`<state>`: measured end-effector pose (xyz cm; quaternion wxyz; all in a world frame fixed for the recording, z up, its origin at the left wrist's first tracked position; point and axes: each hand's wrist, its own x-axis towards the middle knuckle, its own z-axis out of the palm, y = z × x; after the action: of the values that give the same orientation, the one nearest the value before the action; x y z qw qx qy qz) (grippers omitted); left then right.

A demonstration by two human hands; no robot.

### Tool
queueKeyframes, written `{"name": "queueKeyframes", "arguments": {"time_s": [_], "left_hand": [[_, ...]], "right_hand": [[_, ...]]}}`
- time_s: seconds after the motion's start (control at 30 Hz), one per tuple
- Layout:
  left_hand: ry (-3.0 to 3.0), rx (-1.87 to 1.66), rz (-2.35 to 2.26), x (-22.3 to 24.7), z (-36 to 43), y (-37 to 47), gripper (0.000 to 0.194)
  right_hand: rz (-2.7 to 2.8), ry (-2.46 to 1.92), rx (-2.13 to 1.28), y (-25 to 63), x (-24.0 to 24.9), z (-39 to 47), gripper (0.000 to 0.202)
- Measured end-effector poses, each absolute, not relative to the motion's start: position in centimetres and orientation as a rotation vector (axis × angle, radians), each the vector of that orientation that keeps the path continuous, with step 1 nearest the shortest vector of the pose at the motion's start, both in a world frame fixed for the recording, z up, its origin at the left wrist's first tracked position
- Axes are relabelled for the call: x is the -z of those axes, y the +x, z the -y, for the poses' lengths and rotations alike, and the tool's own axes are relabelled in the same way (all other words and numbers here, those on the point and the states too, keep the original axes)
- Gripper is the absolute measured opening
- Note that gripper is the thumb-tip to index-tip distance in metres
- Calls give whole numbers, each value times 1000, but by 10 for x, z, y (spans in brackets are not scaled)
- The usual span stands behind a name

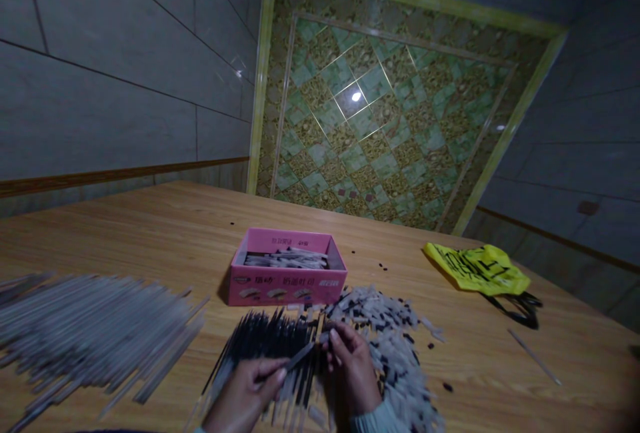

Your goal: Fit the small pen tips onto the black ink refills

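Observation:
My left hand [250, 386] is closed around a slim grey stick [301, 356] that points up to the right. Thumb and fingers of my right hand [350, 360] pinch a small pale cap-like piece [324, 337] at the far end of that stick; whether it is on or just off the tip I cannot tell. Under and behind my hands lies a bundle of thin black-ended sticks [260, 336]. Beside my right hand spreads a heap of small translucent and black pieces [405, 373].
Just beyond my hands stands a pink open box [287, 290] with many grey sticks [290, 258] inside. A wide pile of long grey sticks [95, 326] covers the left. At right lie a yellow bag [477, 268] with black straps and a single stick [534, 356] on the wooden table [165, 233].

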<state>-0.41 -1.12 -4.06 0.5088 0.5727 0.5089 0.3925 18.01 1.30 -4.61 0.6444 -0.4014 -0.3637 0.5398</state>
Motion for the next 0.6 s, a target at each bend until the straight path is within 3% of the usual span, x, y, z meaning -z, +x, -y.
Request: {"name": "queueKeyframes", "arguments": {"time_s": [0.47, 0.6], "left_hand": [[1416, -890, -1230, 37, 11, -4, 58], [1425, -863, -1218, 38, 10, -5, 61]], "right_hand": [[1348, -1048, -997, 187, 45, -10, 27], [1455, -1056, -872, 189, 41, -10, 15]]}}
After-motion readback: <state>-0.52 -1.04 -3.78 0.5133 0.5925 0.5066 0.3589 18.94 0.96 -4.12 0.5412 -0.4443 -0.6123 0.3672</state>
